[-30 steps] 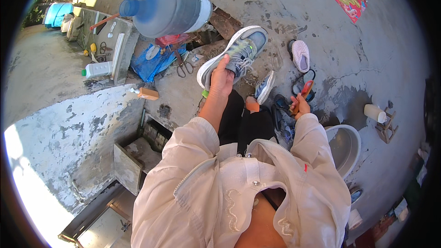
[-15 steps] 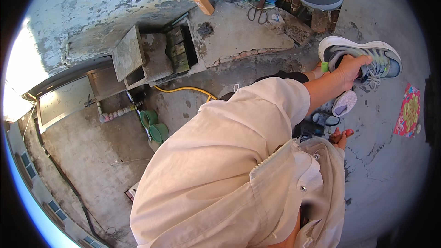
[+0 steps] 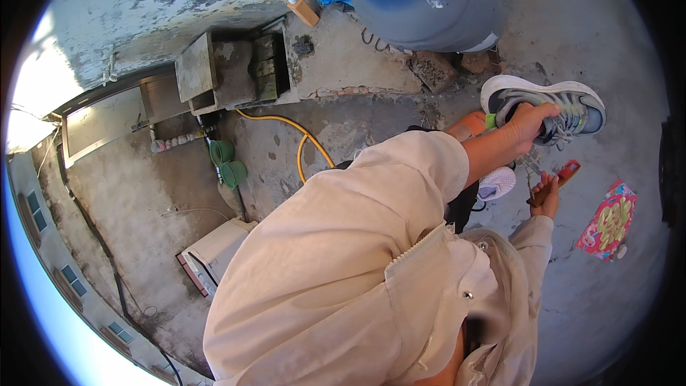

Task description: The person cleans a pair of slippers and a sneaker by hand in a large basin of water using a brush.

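My left hand (image 3: 530,123) is closed around the opening and tongue of a grey sneaker (image 3: 582,104). The sneaker is held up on its side, its thick white sole facing away from me and its laces hanging loose. Below it, my right hand (image 3: 547,199) grips a narrow brown tool with a red end (image 3: 568,171), which looks like a brush; fingers hide most of it. The tool and the sneaker are apart. Partly hidden under my left forearm is a pale lavender knitted-looking shoe (image 3: 498,184).
A large blue-grey water jug (image 3: 429,7) stands at the top beside a concrete ledge (image 3: 350,64) with an orange pump bottle (image 3: 303,11). A yellow hose (image 3: 286,123) and green buckets (image 3: 232,173) are at left. On the floor at right lies a pink packet (image 3: 607,221).
My right hand has come out from beside my jacket, raising the red-ended tool toward the sneaker. The sneaker has shifted slightly left and down in view. The water jug shows more fully.
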Available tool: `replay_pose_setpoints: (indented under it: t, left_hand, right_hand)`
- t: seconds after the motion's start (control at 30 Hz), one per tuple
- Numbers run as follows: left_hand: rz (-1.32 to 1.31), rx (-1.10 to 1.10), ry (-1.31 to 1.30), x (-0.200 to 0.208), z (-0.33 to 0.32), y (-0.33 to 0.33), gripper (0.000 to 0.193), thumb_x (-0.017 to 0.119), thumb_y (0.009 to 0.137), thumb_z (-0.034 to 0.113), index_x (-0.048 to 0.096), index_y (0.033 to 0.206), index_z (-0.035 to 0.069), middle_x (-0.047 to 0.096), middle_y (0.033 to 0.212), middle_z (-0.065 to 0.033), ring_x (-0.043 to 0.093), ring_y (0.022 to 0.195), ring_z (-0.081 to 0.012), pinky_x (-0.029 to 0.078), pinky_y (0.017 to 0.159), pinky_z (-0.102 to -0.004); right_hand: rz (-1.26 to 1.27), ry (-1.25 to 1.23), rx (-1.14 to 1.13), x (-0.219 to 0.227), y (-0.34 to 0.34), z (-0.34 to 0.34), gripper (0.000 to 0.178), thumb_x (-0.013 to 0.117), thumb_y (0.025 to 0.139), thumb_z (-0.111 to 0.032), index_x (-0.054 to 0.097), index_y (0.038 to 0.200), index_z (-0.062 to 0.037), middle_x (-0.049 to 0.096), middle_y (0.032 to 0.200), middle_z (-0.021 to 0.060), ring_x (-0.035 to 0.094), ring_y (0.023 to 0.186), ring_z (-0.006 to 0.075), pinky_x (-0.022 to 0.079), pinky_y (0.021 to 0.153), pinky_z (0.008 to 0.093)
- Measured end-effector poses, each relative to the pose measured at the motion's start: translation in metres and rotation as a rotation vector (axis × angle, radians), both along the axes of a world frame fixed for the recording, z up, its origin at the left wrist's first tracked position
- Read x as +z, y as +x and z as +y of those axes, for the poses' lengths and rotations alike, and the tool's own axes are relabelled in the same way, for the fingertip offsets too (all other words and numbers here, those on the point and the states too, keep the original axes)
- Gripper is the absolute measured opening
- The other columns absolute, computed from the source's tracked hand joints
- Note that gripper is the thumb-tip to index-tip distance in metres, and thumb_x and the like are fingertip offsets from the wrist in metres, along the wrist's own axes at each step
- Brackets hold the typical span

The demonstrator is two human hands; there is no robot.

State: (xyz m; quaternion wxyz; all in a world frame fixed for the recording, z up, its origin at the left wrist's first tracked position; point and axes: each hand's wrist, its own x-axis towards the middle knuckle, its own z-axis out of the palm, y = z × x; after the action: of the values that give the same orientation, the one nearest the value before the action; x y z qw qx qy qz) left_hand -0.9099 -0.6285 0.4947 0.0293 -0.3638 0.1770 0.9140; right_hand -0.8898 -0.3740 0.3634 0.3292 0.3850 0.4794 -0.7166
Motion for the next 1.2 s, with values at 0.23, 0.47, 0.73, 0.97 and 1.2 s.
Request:
replay_pose_setpoints:
  t: [0.23, 0.47, 0.73, 0.97, 1.2]
  left_hand:
    - [-0.009, -0.001, 0.035, 0.006, 0.028, -0.046, 0.032, 0.061, 0.078, 0.018, 0.053, 0.102, -0.001, 0.056, 0.102, -0.0081, 0.053, 0.097, -0.0175, 0.040, 0.087, -0.0312]
    - [0.123, 0.145, 0.084, 0.007, 0.056, -0.077, 0.029, 0.057, 0.083, 0.018, 0.052, 0.104, 0.000, 0.056, 0.106, -0.0095, 0.053, 0.099, -0.0189, 0.040, 0.091, -0.0336]
    - [0.157, 0.255, -0.096, 0.035, 0.108, -0.102, 0.043, 0.060, 0.083, 0.026, 0.046, 0.115, 0.000, 0.053, 0.113, -0.0088, 0.051, 0.104, -0.0194, 0.039, 0.092, -0.0323]
    - [0.135, 0.067, -0.770, 0.061, 0.167, -0.078, 0.075, 0.077, 0.066, 0.029, 0.039, 0.123, -0.003, 0.050, 0.114, -0.0073, 0.046, 0.105, -0.0139, 0.036, 0.092, -0.0262]
    - [-0.080, 0.336, -0.532, 0.040, 0.221, -0.049, 0.053, 0.075, 0.071, 0.020, 0.051, 0.114, 0.000, 0.058, 0.105, -0.0052, 0.055, 0.094, -0.0142, 0.043, 0.085, -0.0275]
  right_hand:
    - [0.053, 0.010, -0.108, 0.022, -0.048, 0.032, 0.031, 0.054, 0.085, -0.041, 0.046, 0.092, -0.0115, 0.056, 0.102, 0.0069, 0.045, 0.057, 0.0100, 0.041, 0.050, 0.0238]
    - [0.276, -0.137, 0.005, 0.087, -0.136, -0.027, 0.042, 0.055, 0.081, -0.050, 0.044, 0.098, -0.0125, 0.053, 0.099, 0.0031, 0.042, 0.056, 0.0096, 0.039, 0.052, 0.0231]
    - [0.262, -0.405, 0.264, 0.111, -0.217, -0.023, 0.048, 0.053, 0.080, -0.053, 0.050, 0.102, -0.0118, 0.048, 0.068, -0.0024, 0.043, 0.054, 0.0100, 0.036, 0.048, 0.0238]
    - [0.324, -0.275, 0.482, 0.149, -0.231, 0.005, 0.041, 0.060, 0.079, -0.046, 0.047, 0.097, -0.0122, 0.048, 0.065, -0.0015, 0.042, 0.048, 0.0092, 0.035, 0.043, 0.0242]
    - [0.474, -0.048, 0.836, 0.147, -0.218, 0.009, 0.043, 0.066, 0.076, -0.041, 0.046, 0.092, -0.0059, 0.049, 0.064, 0.0006, 0.044, 0.044, 0.0106, 0.037, 0.040, 0.0244]
